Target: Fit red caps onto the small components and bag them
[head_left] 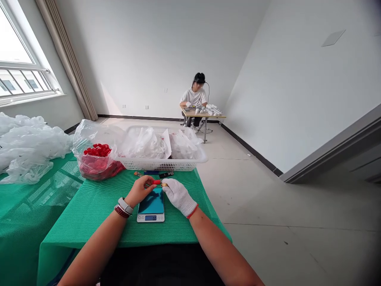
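small red-and-gold part held between both hands, just above the platform of a digital pocket scale; exact form of the part too small to tell. left hand bare, fingertips closed in a narrow pinch on the red end. right hand in a white knit glove, cuff edged in red, fingers closed narrowly at the gold end. grey wristwatch and dark red beaded bracelet on left wrist.

scale on green mesh cloth, lower centre of frame. just beyond scale, on same cloth: orange-handled tool, blue strip, black item. next in line, white plastic basket containing clear plastic bags. left of basket, clear bag of red plastic pieces. at far left, heap of clear plastic bags on green-covered surface.

far back, upper centre: seated co-worker in white t-shirt and gloves at wooden-topped desk, white items piled on top. window and beige curtain at upper left.
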Demonstrator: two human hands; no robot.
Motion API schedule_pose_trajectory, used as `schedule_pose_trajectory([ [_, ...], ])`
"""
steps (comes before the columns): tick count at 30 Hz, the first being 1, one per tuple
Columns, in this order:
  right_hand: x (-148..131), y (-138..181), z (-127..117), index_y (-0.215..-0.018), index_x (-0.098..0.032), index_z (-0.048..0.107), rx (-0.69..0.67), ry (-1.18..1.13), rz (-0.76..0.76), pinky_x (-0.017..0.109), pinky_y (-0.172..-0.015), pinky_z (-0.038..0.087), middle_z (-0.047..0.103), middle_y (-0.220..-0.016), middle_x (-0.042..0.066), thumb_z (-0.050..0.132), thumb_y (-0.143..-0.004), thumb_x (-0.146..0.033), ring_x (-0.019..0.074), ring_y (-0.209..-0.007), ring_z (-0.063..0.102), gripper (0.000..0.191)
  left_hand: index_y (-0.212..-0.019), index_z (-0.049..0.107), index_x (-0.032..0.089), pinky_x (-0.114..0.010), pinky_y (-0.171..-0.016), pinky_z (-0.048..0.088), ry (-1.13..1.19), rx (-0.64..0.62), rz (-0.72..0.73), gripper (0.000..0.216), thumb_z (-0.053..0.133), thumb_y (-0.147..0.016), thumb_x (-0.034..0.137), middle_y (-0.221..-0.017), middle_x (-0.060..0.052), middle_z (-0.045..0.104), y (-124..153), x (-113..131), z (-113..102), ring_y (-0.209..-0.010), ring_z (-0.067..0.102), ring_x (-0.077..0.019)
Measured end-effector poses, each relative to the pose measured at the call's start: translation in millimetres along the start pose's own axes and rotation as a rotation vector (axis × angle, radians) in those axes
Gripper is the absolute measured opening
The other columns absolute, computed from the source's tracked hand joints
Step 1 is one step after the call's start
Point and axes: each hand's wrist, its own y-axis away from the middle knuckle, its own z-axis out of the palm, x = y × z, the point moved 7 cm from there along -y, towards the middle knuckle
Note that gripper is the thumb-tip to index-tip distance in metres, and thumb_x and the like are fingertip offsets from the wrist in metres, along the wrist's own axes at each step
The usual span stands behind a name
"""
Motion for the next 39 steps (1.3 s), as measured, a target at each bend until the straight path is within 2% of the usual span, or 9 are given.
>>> schedule_pose_trajectory([
  [7, 1, -1, -8, -0.116, -0.021, 0.057, 0.036, 0.044, 0.041, 0.033, -0.086, 0.047, 0.064, -0.105, 0.007, 0.042, -0.099, -0.034, 0.0206, -0.096, 0.058, 0.026, -0.097, 0.066, 0.019, -0.035, -0.076, 0.056, -0.03, -0.056, 0.084, 0.024, 0.056, -0.089, 0.039, -0.097, -0.007, 0.068, 0, 13, 2, -0.088, 0.064, -0.0208],
  [12, 2, -2, -3, -0.111, -0.022, 0.058, -0.032, 0.09, 0.052, 0.031, -0.081, 0.047, 0.064, -0.099, 0.006, 0.044, -0.098, -0.033, 0.0198, -0.09, 0.058, 0.023, -0.097, 0.062, 0.018, -0.035, -0.074, 0.056, 0.037, -0.018, -0.001, 0.025, 0.058, -0.088, 0.041, -0.088, -0.005, 0.07, 0, 3, 1, -0.08, 0.067, -0.0201],
  [15, -1, -1, -2, -0.114, -0.022, 0.057, -0.034, 0.064, 0.023, 0.032, -0.083, 0.046, 0.063, -0.101, 0.006, 0.043, -0.098, -0.033, 0.0198, -0.093, 0.058, 0.023, -0.093, 0.06, 0.018, -0.032, -0.071, 0.056, 0.032, 0.005, -0.018, 0.024, 0.062, -0.085, 0.04, -0.084, -0.004, 0.07, -1, 0, -1, -0.077, 0.067, -0.0191],
  [18, -3, -1, -6, -0.118, -0.022, 0.055, 0.007, 0.05, 0.006, 0.033, -0.086, 0.046, 0.063, -0.106, 0.007, 0.042, -0.098, -0.033, 0.0207, -0.096, 0.057, 0.026, -0.093, 0.061, 0.018, -0.033, -0.071, 0.056, -0.013, 0.001, 0.004, 0.022, 0.062, -0.084, 0.039, -0.087, -0.004, 0.069, -1, 2, -2, -0.079, 0.067, -0.0192],
  [24, -1, -2, -12, -0.113, -0.022, 0.057, 0.041, 0.089, 0.047, 0.032, -0.083, 0.046, 0.064, -0.101, 0.006, 0.042, -0.099, -0.034, 0.0204, -0.091, 0.058, 0.024, -0.1, 0.062, 0.018, -0.037, -0.08, 0.056, 0.003, -0.079, 0.047, 0.024, 0.058, -0.088, 0.038, -0.097, -0.007, 0.071, 0, 7, 5, -0.087, 0.067, -0.0211],
  [29, -1, -3, -7, -0.114, -0.023, 0.057, 0.005, 0.105, 0.036, 0.032, -0.082, 0.046, 0.064, -0.101, 0.007, 0.043, -0.098, -0.034, 0.0205, -0.092, 0.058, 0.024, -0.1, 0.062, 0.018, -0.035, -0.076, 0.058, 0.118, -0.089, -0.02, 0.029, 0.057, -0.088, 0.044, -0.093, -0.007, 0.073, 1, 2, 6, -0.084, 0.07, -0.0218],
  [34, -3, -2, 0, -0.115, -0.021, 0.057, -0.023, 0.053, -0.004, 0.033, -0.085, 0.047, 0.063, -0.101, 0.007, 0.043, -0.098, -0.033, 0.0202, -0.093, 0.058, 0.025, -0.094, 0.061, 0.017, -0.034, -0.071, 0.059, 0.145, -0.034, -0.078, 0.03, 0.064, -0.083, 0.044, -0.085, -0.006, 0.072, 1, -2, 1, -0.079, 0.071, -0.0222],
  [39, -2, -1, -5, -0.116, -0.022, 0.056, 0.017, 0.032, 0.008, 0.033, -0.086, 0.046, 0.063, -0.105, 0.007, 0.043, -0.098, -0.033, 0.0209, -0.096, 0.058, 0.025, -0.094, 0.064, 0.018, -0.035, -0.075, 0.057, 0.05, -0.024, 0.004, 0.025, 0.066, -0.083, 0.039, -0.092, -0.007, 0.072, 0, 3, -1, -0.082, 0.069, -0.0209],
])
